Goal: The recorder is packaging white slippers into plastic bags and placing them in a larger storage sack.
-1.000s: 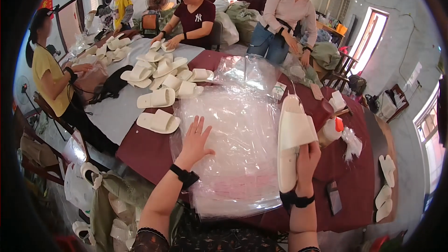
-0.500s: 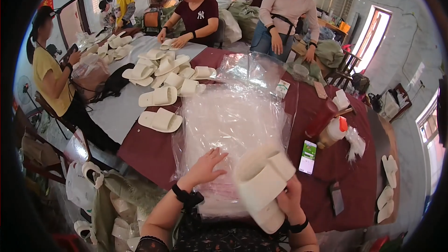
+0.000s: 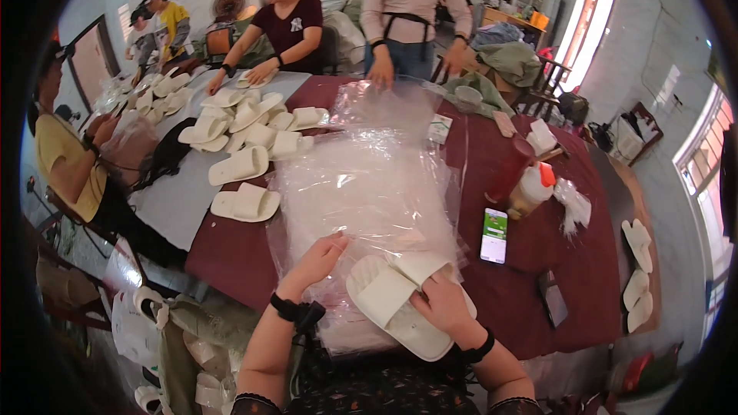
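Before me on the maroon tablecloth (image 3: 223,261) lies a stack of clear plastic bags (image 3: 361,192). My left hand (image 3: 314,263) is at the stack's left side, its fingers drawn together on the film of a top bag. A pair of cream slippers (image 3: 378,290) lies tilted over the near part of the stack, one partly covering the other. My right hand (image 3: 450,306) grips them from the right, fingers at the strap and opening; some fingertips are hidden. Farther left, a heap of similar slippers (image 3: 250,134) sits beside the bags.
Right of the bags are a lit phone (image 3: 493,236), a dark phone (image 3: 552,298), a jar with a red-and-white lid (image 3: 530,192) and a red cup (image 3: 511,173). More slippers (image 3: 636,246) line the right edge. Several co-workers stand or sit around the far and left sides.
The slippers have turned and come down left onto the bags with my right hand. My left hand's spread fingers have drawn together. The far co-worker has moved closer to the bags.
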Motion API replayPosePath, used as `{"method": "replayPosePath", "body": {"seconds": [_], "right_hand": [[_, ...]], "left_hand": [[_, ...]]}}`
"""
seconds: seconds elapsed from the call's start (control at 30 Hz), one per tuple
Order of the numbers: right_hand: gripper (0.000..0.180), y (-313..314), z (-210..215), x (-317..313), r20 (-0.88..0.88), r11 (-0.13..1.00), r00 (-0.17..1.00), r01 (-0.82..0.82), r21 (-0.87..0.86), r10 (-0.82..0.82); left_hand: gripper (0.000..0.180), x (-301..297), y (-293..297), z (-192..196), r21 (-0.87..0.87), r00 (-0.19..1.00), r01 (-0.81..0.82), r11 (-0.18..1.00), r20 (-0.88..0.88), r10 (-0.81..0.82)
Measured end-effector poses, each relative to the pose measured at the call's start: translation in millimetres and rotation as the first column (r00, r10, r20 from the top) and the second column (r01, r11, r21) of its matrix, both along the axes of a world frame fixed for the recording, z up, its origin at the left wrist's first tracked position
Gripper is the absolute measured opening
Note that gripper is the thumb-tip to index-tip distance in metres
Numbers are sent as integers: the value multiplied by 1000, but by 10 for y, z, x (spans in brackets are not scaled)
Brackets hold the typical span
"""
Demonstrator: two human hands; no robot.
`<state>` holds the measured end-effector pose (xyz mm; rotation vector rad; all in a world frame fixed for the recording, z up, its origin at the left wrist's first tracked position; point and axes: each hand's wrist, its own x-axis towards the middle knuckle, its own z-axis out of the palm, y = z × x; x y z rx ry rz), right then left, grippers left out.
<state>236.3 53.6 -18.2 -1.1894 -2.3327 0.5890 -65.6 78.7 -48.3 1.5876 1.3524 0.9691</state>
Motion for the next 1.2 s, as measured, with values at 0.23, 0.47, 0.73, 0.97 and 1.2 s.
{"method": "replayPosePath", "body": {"seconds": [0.23,0.47,0.73,0.97,1.2], "right_hand": [[23,1,-193,-85,4,986,996,84,142,-85],[23,88,-156,-106,-37,965,976,217,150,-214],[19,36,-119,-286,-74,941,997,54,333,-31],[24,230,19,-252,-42,933,937,348,85,-346],[22,289,-157,-384,-154,907,930,362,216,-334]], "left_hand": [[75,263,-273,373,152,957,129,980,-276,-83],[79,370,-476,355,161,869,214,964,-481,-112],[55,669,-513,572,357,830,225,907,-557,13],[57,781,-664,555,397,844,182,900,-532,65],[61,763,-614,442,390,938,266,881,-315,-144]]}}
